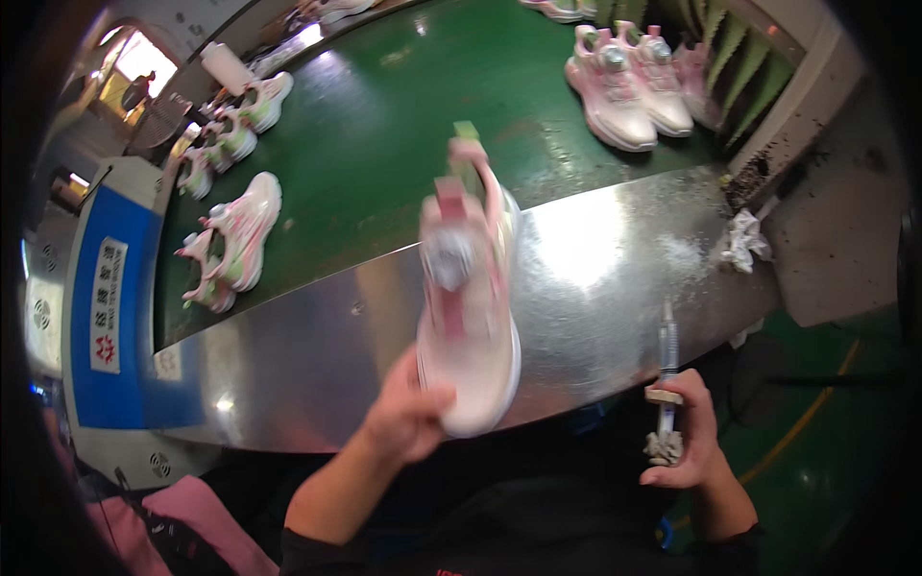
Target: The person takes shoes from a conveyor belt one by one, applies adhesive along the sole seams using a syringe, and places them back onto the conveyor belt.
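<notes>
Pinching one pink-and-white laceless-looking sneaker with left fingers.
Right fingers curl around one slim translucent syringe, pointing beyond them.

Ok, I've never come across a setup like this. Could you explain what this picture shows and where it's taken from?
There is no robot here, just a person working barehanded. The single picture comes from a wide fisheye camera on their head, looking down, so straight edges bend near the rim.

The left hand grips a pink-and-white shoe, slightly blurred, by its toe end. The right hand holds what looks like a syringe, its thin tip pointing away from the person.

Nearest them is a shiny metal strip, with crumpled white paper or cloth at its right. Beyond lies a green surface carrying a pair of similar shoes at upper right and more shoes along the left.
</notes>
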Motion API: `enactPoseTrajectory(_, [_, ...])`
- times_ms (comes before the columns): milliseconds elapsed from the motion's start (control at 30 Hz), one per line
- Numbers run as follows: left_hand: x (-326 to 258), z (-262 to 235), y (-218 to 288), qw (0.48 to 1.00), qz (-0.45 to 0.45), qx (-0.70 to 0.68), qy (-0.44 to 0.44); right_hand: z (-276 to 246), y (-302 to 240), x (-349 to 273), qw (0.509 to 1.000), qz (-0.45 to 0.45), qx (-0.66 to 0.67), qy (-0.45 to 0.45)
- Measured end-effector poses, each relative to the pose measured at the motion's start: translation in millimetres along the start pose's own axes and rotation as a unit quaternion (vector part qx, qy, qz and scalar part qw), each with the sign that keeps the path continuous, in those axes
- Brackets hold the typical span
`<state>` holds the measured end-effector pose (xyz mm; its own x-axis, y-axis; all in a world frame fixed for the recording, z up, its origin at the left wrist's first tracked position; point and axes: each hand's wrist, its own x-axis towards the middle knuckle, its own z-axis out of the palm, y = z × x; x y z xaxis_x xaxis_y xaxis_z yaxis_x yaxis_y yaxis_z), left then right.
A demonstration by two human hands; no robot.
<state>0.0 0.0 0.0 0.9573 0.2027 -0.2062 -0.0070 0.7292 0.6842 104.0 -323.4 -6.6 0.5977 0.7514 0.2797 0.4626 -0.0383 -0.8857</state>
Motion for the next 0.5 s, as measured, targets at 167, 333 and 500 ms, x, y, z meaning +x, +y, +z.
enactPoseTrajectory(167, [101,8,29,0.987,-0.021,-0.142,0.070,13,-9,7,1.000,-0.001,-0.020,0.010])
enactPoseTrajectory(333, [51,42,-27,0.983,-0.102,0.076,-0.135,-6,-13,7,0.995,-0.024,-0.092,0.027])
enactPoseTrajectory(500, [-38,119,-16,0.816,-0.002,0.247,-0.523,26,-11,25,0.995,-0.013,-0.088,0.049])
